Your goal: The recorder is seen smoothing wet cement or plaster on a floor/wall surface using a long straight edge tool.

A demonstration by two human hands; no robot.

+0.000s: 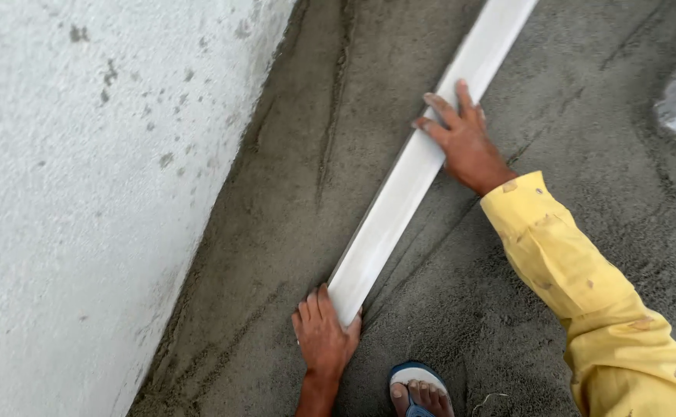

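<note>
The long white straightedge (411,174) lay flat on the wet grey mortar floor (508,309), running diagonally away from me, near the rough white wall (83,193). My left hand (324,336) held the straightedge's near end, fingers (311,307) together and pressed on the mortar beside it, thumb against the end. My right hand (461,139) rested farther along the straightedge, fingers spread apart over its top face. My sandalled foot (419,390) stood just behind the near end.
</note>
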